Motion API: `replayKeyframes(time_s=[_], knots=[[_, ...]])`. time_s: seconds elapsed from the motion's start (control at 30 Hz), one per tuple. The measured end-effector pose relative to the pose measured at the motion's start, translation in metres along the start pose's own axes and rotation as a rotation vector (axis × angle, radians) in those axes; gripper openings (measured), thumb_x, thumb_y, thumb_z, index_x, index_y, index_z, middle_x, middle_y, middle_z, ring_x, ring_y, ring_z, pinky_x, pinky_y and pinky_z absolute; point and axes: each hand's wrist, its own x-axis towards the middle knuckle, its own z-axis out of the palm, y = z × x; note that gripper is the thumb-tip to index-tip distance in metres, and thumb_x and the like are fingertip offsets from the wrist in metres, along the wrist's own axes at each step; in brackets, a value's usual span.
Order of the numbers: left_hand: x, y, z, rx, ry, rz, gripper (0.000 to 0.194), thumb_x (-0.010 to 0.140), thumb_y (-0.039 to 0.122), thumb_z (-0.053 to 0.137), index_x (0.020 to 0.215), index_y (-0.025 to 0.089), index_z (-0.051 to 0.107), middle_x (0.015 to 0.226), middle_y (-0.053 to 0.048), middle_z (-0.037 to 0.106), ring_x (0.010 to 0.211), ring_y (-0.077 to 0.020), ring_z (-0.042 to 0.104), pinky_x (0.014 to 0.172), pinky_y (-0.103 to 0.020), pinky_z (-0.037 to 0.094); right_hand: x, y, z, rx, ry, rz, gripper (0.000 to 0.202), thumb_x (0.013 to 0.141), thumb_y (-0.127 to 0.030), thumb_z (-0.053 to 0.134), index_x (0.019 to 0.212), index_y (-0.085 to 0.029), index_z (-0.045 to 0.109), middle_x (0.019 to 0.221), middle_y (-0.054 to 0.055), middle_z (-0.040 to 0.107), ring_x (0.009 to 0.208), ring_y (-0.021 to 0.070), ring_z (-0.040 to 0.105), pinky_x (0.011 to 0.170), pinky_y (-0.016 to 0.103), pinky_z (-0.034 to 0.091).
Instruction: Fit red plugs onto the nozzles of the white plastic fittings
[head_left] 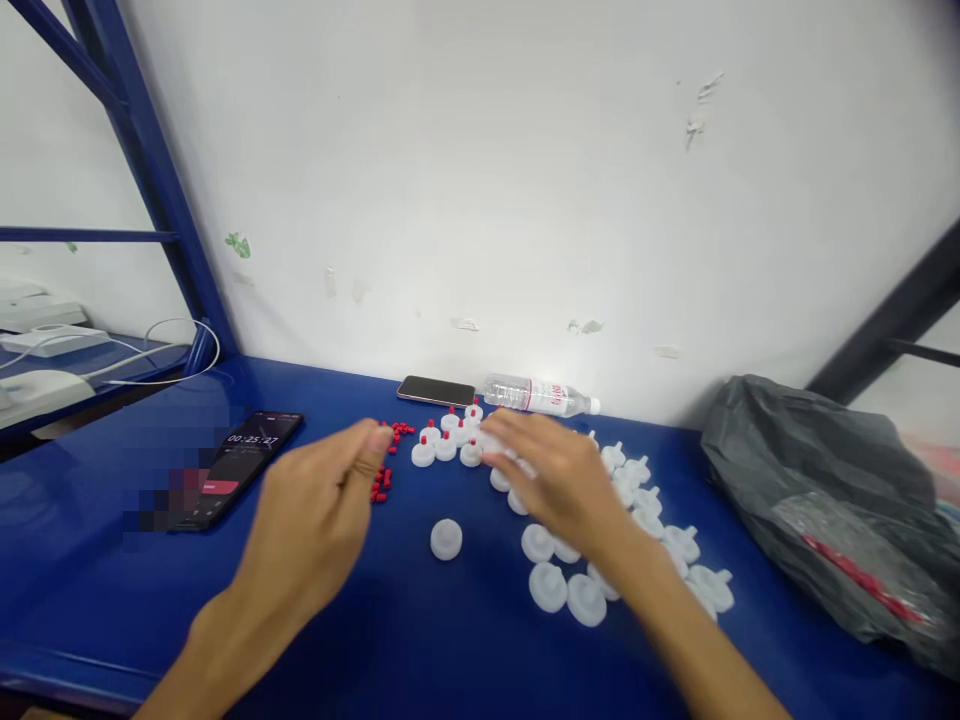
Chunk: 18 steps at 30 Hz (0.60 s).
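My left hand [319,505] is closed in a pinch beside small red caps [385,480]; whatever lies between thumb and forefinger is hidden. Slightly blurred, my right hand [559,475] reaches over the white pieces with fingers and thumb bent around what looks like a white nozzle cap [491,442]. Near its fingertips stands a cluster of white nozzle caps with red tips [445,448]. Plain white nozzle caps [547,587] spread under and around my right forearm. One white nozzle cap [446,539] sits alone between my hands.
A dark phone [436,391] and a clear bottle [540,395] lie along the wall. Left of my left hand, another phone [244,465] displays a timer. A grey plastic bag [810,510] rests at the right on the blue table [420,660]. Blue frame posts [161,170] rise at left.
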Motion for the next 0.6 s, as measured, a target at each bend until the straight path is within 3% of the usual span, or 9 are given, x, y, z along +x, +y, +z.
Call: replayKeyframes(time_s=[0.07,0.17,0.23,0.33,0.43,0.5,0.6], knots=[[0.005,-0.004,-0.007,0.041,0.057,-0.090,0.048,0.109,0.046,0.030,0.066,0.024,0.033,0.054,0.004,0.040,0.051,-0.0162,0.041,0.059,-0.033,0.030,0.002,0.012,-0.013,-0.032,0.130,0.185,0.020,0.098,-0.036,0.072,0.114,-0.025,0.077,0.105,0.006,0.083,0.082,0.0240,0.077,0.078,0.039,0.062],[0.013,-0.017,-0.008,0.166,-0.094,-0.183,0.044,0.107,0.045,0.031,0.069,0.025,0.039,0.059,0.001,0.051,0.056,-0.0193,0.047,0.059,-0.034,0.031,0.005,0.014,-0.022,0.024,0.159,0.388,0.019,0.094,-0.039,0.073,0.108,-0.027,0.076,0.090,0.002,0.080,0.071,0.0223,0.075,0.070,0.037,0.060],[0.017,-0.030,-0.004,0.249,-0.231,-0.221,0.039,0.105,0.042,0.033,0.077,0.025,0.054,0.077,-0.004,0.066,0.070,-0.0244,0.061,0.064,-0.036,0.036,0.006,0.007,-0.017,0.089,0.091,0.404,0.016,0.094,-0.036,0.071,0.107,-0.027,0.075,0.095,0.002,0.080,0.077,0.0225,0.075,0.075,0.037,0.059],[0.019,-0.050,0.001,0.337,-0.329,-0.227,0.039,0.103,0.035,0.033,0.095,0.023,0.069,0.101,-0.012,0.073,0.089,-0.0319,0.070,0.073,-0.039,0.043,0.003,-0.005,-0.001,0.132,-0.106,0.394,0.015,0.095,-0.030,0.068,0.110,-0.027,0.070,0.096,0.001,0.078,0.083,0.0219,0.073,0.076,0.036,0.055],[0.018,-0.065,0.000,0.412,-0.392,-0.205,0.044,0.103,0.033,0.031,0.100,0.021,0.074,0.109,-0.017,0.074,0.099,-0.0370,0.072,0.077,-0.042,0.046,-0.002,-0.011,0.013,0.139,-0.252,0.373,0.009,0.096,-0.028,0.068,0.106,-0.028,0.069,0.088,-0.002,0.075,0.079,0.0200,0.071,0.075,0.035,0.052],[0.018,-0.072,-0.001,0.452,-0.441,-0.204,0.045,0.103,0.032,0.031,0.102,0.022,0.075,0.114,-0.018,0.075,0.104,-0.0395,0.072,0.078,-0.043,0.047,-0.005,-0.012,0.018,0.145,-0.299,0.352,0.003,0.098,-0.029,0.068,0.099,-0.027,0.069,0.087,-0.002,0.075,0.078,0.0190,0.070,0.074,0.034,0.051],[0.016,-0.076,-0.002,0.478,-0.494,-0.225,0.042,0.100,0.029,0.035,0.105,0.025,0.076,0.109,-0.016,0.078,0.100,-0.0397,0.074,0.073,-0.041,0.047,-0.007,-0.012,0.020,0.141,-0.351,0.305,0.009,0.098,-0.032,0.072,0.092,-0.025,0.071,0.091,0.000,0.076,0.087,0.0199,0.070,0.078,0.034,0.050]])
